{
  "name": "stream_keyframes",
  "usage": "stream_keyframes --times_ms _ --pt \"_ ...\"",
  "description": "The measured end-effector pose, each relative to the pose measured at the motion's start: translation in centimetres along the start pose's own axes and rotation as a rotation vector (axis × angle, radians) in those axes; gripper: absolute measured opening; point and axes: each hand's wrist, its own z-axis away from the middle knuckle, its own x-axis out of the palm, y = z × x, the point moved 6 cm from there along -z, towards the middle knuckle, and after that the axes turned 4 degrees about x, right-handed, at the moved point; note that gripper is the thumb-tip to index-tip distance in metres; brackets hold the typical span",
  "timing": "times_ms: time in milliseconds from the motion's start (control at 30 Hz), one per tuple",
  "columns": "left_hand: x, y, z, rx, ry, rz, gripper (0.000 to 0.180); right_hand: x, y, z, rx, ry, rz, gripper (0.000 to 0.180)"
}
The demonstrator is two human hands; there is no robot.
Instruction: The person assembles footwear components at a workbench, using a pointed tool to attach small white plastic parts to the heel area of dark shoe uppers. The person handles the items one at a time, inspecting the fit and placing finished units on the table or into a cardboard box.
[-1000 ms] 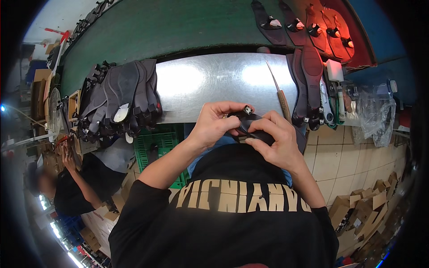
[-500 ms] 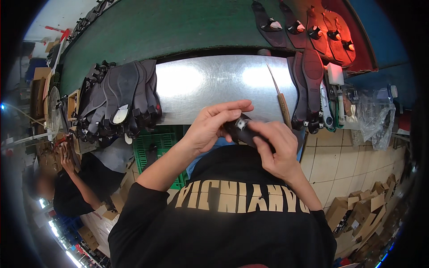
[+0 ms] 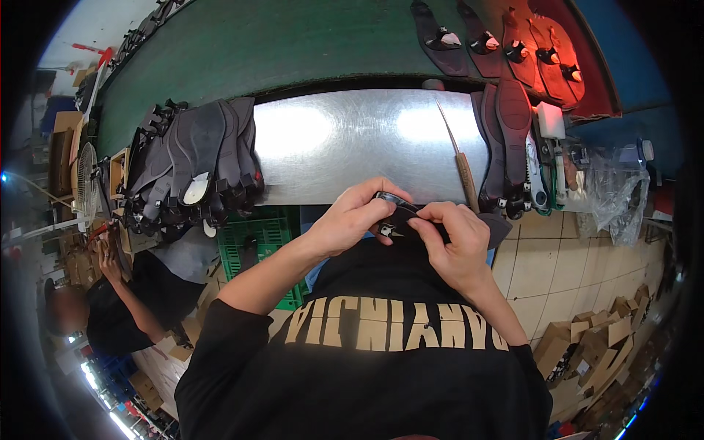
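Note:
Between my hands, just off the near edge of the metal plate, is a dark sandal sole with a glossy black strap (image 3: 400,213). My left hand (image 3: 350,221) wraps its strap end, thumb on top and fingers curled behind. My right hand (image 3: 460,240) pinches the piece along its edge with thumb and fingertips. The sole's other end juts out beyond the right hand's knuckles; the rest is hidden behind the fingers. An awl with a wooden handle (image 3: 465,176) lies on the metal plate (image 3: 345,158), its spike pointing away from me.
Stacked dark sandal soles (image 3: 202,143) fill the plate's left side; more soles (image 3: 506,121) lie right, beside a utility knife (image 3: 534,172). Several strapped soles rest under red light on the green conveyor belt (image 3: 293,44). Below stands a green crate (image 3: 253,235). A co-worker (image 3: 139,293) sits left.
The sandal piece has been turned in my hands: the strap's shiny front now faces away, and the sole end shows past my right hand. Both hands stay closed on it.

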Motion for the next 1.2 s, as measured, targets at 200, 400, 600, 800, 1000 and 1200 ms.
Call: stream_keyframes --times_ms 200,400,600,800,1000,1200 --pt "0.1 0.0 -0.1 0.043 0.011 -0.095 0.02 0.8 0.9 0.6 0.188 -0.021 -0.165 0.013" --pt "0.0 1.0 0.2 0.088 -0.072 -0.189 0.019 1.4 1.6 0.0 0.384 -0.244 -0.384 0.009" --pt "-2.4 3.5 1.2 0.232 0.072 -0.114 0.014 0.3 -0.9 -3.8 0.155 -0.201 -0.126 0.016" --pt "-8.8 1.5 2.9 0.282 0.528 0.511 0.016 -1.1 0.6 -5.0 -0.073 0.31 0.184 0.032" --pt "-9.2 -3.8 0.7 0.206 0.492 0.788 0.03 2.9 8.3 -2.6 0.079 0.182 0.578 0.047" --pt "-8.1 -5.8 -0.5 0.107 0.43 1.113 0.031 2.6 8.3 -2.1 -0.013 0.136 0.099 0.028"
